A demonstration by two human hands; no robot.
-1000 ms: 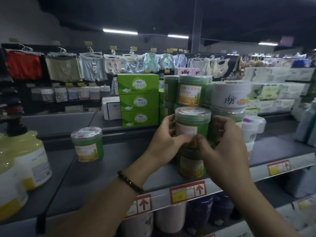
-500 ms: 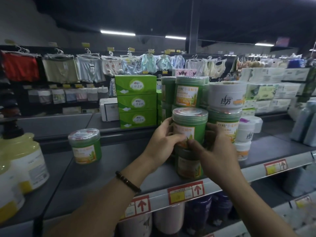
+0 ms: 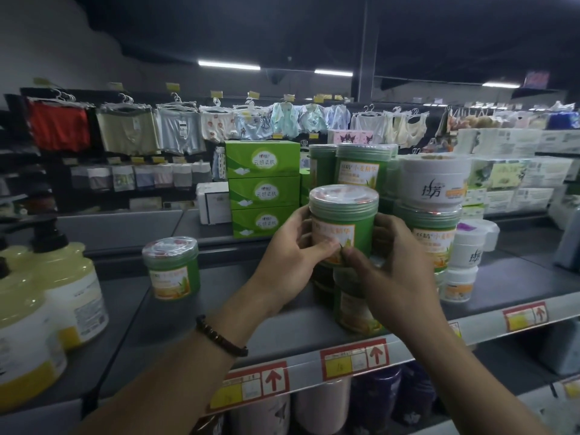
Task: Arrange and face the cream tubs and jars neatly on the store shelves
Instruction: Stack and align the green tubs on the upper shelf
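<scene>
The green cylindrical plastic jar (image 3: pixel 343 221), ribbed round its screw lid and sealed under glossy clear film, was held upright above the front middle of the dark grey metal shelf (image 3: pixel 194 309). The left hand (image 3: pixel 292 262) and the right hand (image 3: pixel 398 277) each had a closed grip on one side of it, fingers curled behind. Both thumbs lay on the yellow label and covered its lower print. The hands hid the jar's base, so whether it rested on the blurred second green jar (image 3: pixel 348 309) beneath could not be told. Just to the right, a smooth white round tub (image 3: pixel 434 180) sat on another green jar. Behind were stacked green cardboard boxes (image 3: pixel 262 188). A lone small green jar (image 3: pixel 172 268) stood well apart on the left. Pale yellow pump bottles (image 3: pixel 72 293) were cut off by the left edge. Containers below the red-arrowed price strip (image 3: pixel 354 359) were dim and cropped.
</scene>
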